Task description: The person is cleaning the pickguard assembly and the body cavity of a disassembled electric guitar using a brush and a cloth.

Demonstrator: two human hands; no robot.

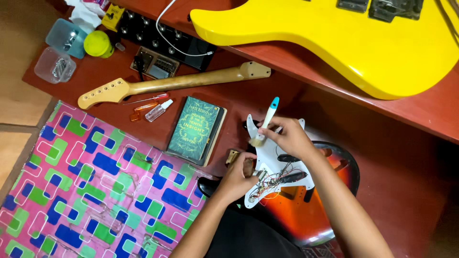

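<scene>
A sunburst guitar body lies in front of me, with a white pickguard turned over on it so its wires and black pickups show. My right hand holds a small brush with a white and blue handle, its bristles down on the pickguard's upper left edge. My left hand grips the left side of the pickguard near the wiring, fingers curled around a small part.
A green book lies left of my hands, a bare guitar neck above it, a screwdriver and small bottle nearby. A yellow guitar body rests on the raised ledge. Plastic tubs, pedals, patterned mat at left.
</scene>
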